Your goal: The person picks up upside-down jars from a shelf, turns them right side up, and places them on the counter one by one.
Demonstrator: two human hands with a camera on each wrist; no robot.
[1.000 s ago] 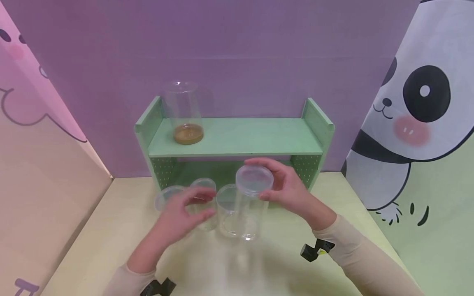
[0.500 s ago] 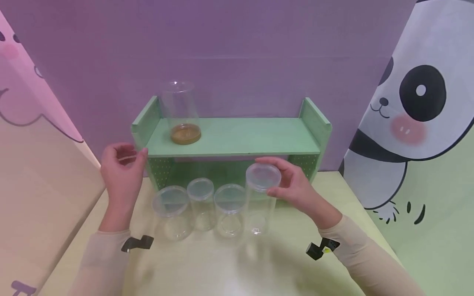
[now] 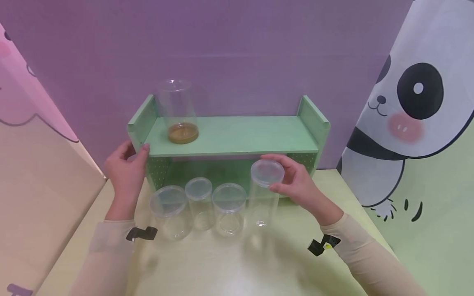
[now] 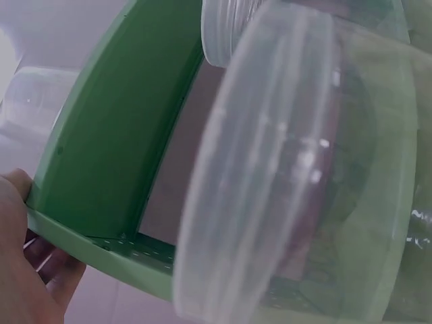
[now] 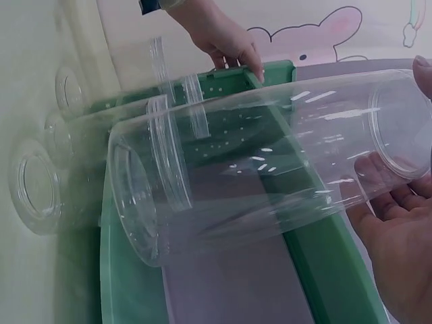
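With thumb and fingers my right hand [image 3: 301,185] holds a tall clear plastic jar [image 3: 263,203] around its frosted lid [image 3: 267,172]. The jar stands upright in front of the shelf's right half. In the right wrist view my fingers [image 5: 398,202] wrap its lidded end. My left hand [image 3: 126,174] grips the left side panel of the green two-tier shelf [image 3: 237,133], thumb in front and fingers partly hidden behind. Three lidded clear jars form a row on the table: a wide one [image 3: 172,224], a narrow one [image 3: 201,211] and a medium one [image 3: 229,218].
A clear jar with a brown lid-like base [image 3: 183,133] stands at the left end of the upper tier. Behind rises a purple backdrop [image 3: 237,53]. Printed side panels with a panda [image 3: 414,102] and a pink figure flank the pale table [image 3: 207,267].
My left hand has left the row of jars, swung left and taken hold of the shelf's side panel. The right hand has carried the tall jar rightward, away from the row.
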